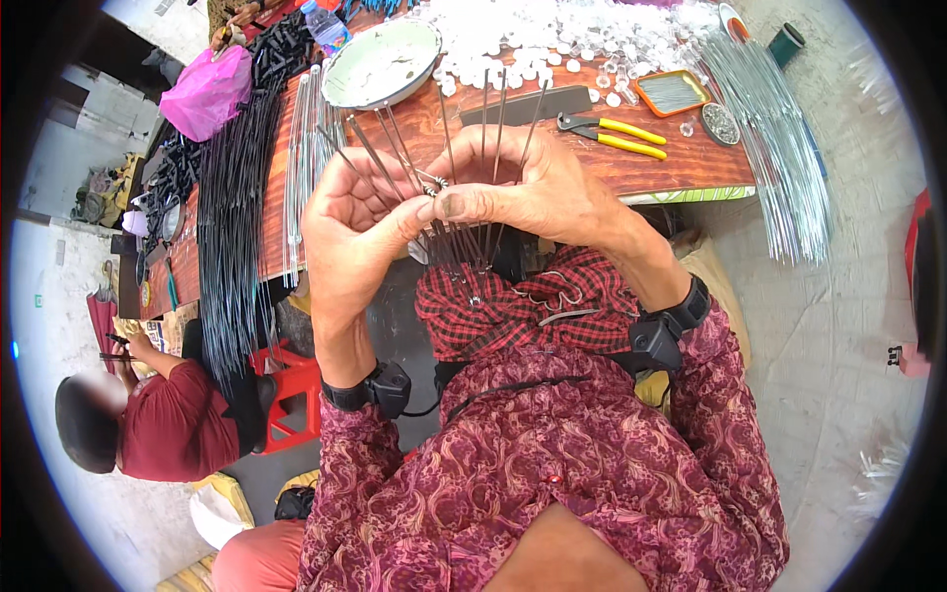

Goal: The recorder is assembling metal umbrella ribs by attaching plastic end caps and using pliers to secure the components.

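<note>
My left hand (347, 232) and my right hand (533, 192) meet in front of my chest around a fan of thin metal rods (464, 148). The rods spread upward and gather at a small metal hub (434, 185) between my thumbs. Both hands pinch the bundle near that hub, and the rods' lower ends (464, 252) hang toward a red checked cloth (523, 301) on my lap. Each wrist wears a black band with a small device.
A wooden table (671, 163) holds yellow-handled pliers (617, 133), a round metal dish (383, 61), an orange tray (671, 94), heaps of small white caps (552, 35) and long bundles of dark rods (232, 227) and silver rods (779, 148). Another person (148, 414) sits at lower left.
</note>
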`<action>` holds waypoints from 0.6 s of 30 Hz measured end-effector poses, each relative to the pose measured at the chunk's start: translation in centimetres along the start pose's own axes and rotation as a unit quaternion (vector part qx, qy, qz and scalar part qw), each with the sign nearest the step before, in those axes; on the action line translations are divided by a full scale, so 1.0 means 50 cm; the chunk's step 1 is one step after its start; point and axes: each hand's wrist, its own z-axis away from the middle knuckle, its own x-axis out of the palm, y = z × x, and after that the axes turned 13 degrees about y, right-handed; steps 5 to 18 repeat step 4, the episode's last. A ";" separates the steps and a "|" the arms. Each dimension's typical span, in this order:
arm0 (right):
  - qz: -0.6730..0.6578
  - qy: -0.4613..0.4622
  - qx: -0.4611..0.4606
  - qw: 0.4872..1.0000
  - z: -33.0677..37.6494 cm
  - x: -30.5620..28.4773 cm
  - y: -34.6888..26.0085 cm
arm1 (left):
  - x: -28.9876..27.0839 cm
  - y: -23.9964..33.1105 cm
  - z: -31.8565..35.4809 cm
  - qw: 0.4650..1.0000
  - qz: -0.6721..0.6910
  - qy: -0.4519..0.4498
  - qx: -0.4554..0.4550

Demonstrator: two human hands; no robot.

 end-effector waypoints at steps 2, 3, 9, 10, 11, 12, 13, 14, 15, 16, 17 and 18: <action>0.008 0.006 -0.003 1.000 -0.005 0.004 -0.004 | -0.005 0.003 -0.002 1.000 0.005 0.002 -0.010; -0.007 0.000 0.027 1.000 -0.007 0.004 -0.006 | -0.009 0.004 -0.001 1.000 0.007 0.000 -0.009; -0.022 -0.003 0.057 0.998 -0.006 0.002 -0.005 | -0.013 0.003 0.002 1.000 0.011 -0.004 -0.010; -0.022 -0.003 0.057 0.998 -0.006 0.002 -0.005 | -0.013 0.003 0.002 1.000 0.011 -0.004 -0.010; -0.022 -0.003 0.057 0.998 -0.006 0.002 -0.005 | -0.013 0.003 0.002 1.000 0.011 -0.004 -0.010; -0.022 -0.003 0.057 0.998 -0.006 0.002 -0.005 | -0.013 0.003 0.002 1.000 0.011 -0.004 -0.010; -0.022 -0.003 0.057 0.998 -0.006 0.002 -0.005 | -0.013 0.003 0.002 1.000 0.011 -0.004 -0.010; -0.022 -0.003 0.057 0.998 -0.006 0.002 -0.005 | -0.013 0.003 0.002 1.000 0.011 -0.004 -0.010; -0.022 -0.003 0.057 0.998 -0.006 0.002 -0.005 | -0.013 0.003 0.002 1.000 0.011 -0.004 -0.010; -0.022 -0.003 0.057 0.998 -0.006 0.002 -0.005 | -0.013 0.003 0.002 1.000 0.011 -0.004 -0.010; -0.022 -0.003 0.057 0.998 -0.006 0.002 -0.005 | -0.013 0.003 0.002 1.000 0.011 -0.004 -0.010; -0.022 -0.003 0.057 0.998 -0.006 0.002 -0.005 | -0.013 0.003 0.002 1.000 0.011 -0.004 -0.010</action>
